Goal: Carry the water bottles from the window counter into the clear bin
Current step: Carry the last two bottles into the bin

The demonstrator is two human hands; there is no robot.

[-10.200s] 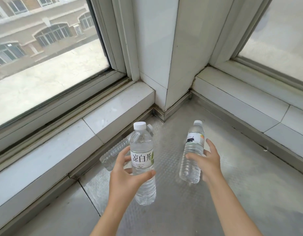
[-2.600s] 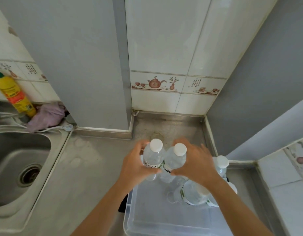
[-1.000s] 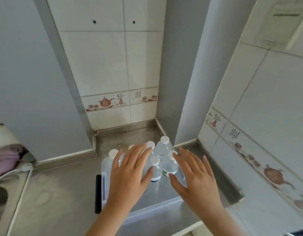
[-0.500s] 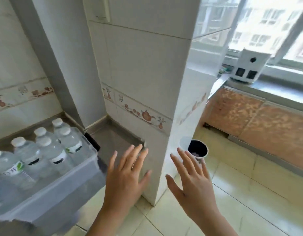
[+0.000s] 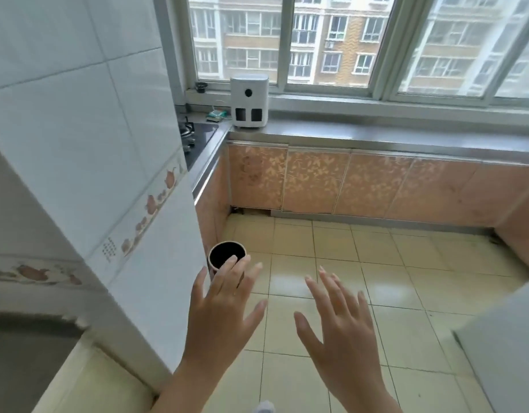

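Observation:
My left hand (image 5: 224,308) and my right hand (image 5: 342,329) are both raised in front of me over the floor, fingers spread, holding nothing. No water bottles and no clear bin appear in the head view now. The window counter (image 5: 376,134), a long steel top, runs under the windows across the room, well beyond my hands.
A white tiled pillar (image 5: 114,180) stands close on my left. A round bin with a black liner (image 5: 226,254) sits on the yellow floor tiles at its foot. A white appliance (image 5: 249,101) stands on the counter beside a gas hob (image 5: 194,134). A white cabinet edge (image 5: 507,347) is at right.
My view has swung right, away from the bin of bottles, which has left the frame. The window counter and floor now fill it. Both hands stay open and empty.

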